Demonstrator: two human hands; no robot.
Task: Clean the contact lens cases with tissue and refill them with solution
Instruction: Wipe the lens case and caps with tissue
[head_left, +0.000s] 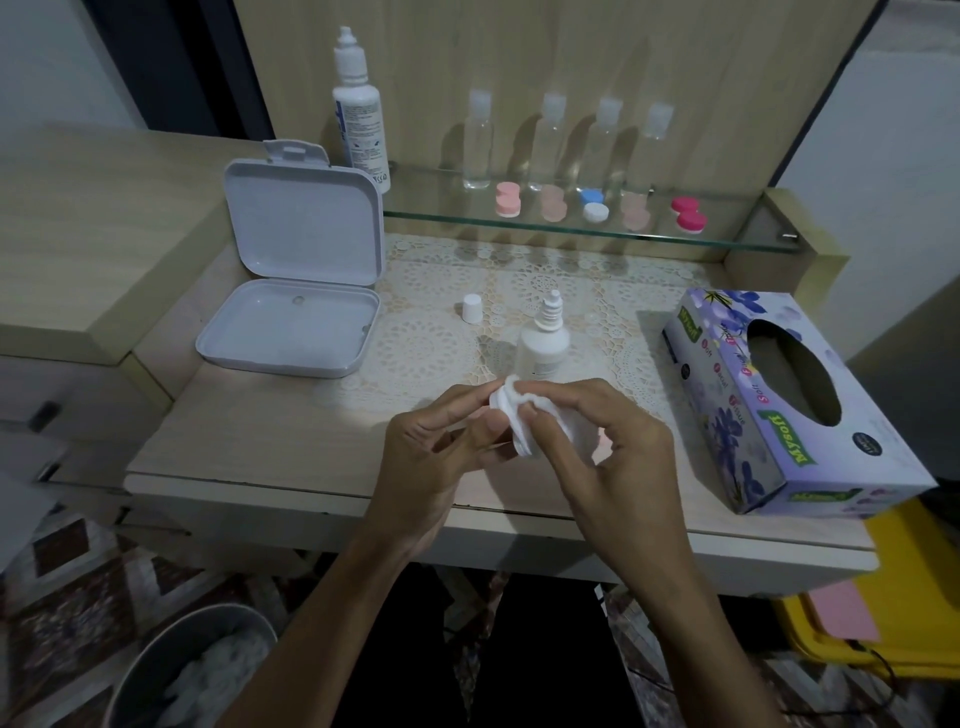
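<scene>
Head view looks down on both hands meeting over the front of a pale wooden table (249, 441). Left hand (431, 457) and right hand (613, 457) have fingers curled round a crumpled white tissue (511, 415); whether a lens case sits inside the wad cannot be told. Just behind them stands an uncapped solution bottle (544, 338) on a lace mat (441, 343), its white cap (472, 308) upright nearby. An open white box (301, 291) lies to the left, nothing visible in its tray. A purple tissue box (789, 405) sits to the right, its oval slot dark. On the glass shelf (571, 228) behind are a taller capped bottle (358, 119), four clear bottles (477, 140) and five closed lens cases (507, 199) in pink, peach, blue-and-white and magenta. A round bin (192, 670) below left holds white wads
</scene>
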